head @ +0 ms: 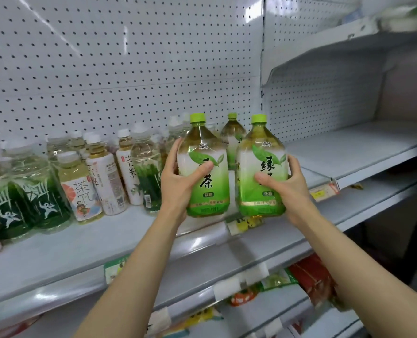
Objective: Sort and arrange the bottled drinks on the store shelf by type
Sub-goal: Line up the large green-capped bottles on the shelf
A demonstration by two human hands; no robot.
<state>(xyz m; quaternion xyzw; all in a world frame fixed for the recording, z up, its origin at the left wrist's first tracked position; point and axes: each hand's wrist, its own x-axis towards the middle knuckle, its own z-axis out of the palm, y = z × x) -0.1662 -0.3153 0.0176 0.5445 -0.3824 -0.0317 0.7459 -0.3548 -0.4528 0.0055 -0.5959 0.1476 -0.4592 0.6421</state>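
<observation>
risk: you had 2 big bottles up at once, could slip or knock the third green tea bottle (232, 140) behind.
L hand (178, 181): curled round left green tea bottle (203, 167), thumb on label.
R hand (285, 184): wrapped round right green tea bottle (261, 167).
look: green caps, green-white labels (leaf print), amber tea.
where: both at front edge of shelf (56, 250), right of smaller bottles.

Both hands (178, 181) (285, 184) raised, fingers curled.
</observation>
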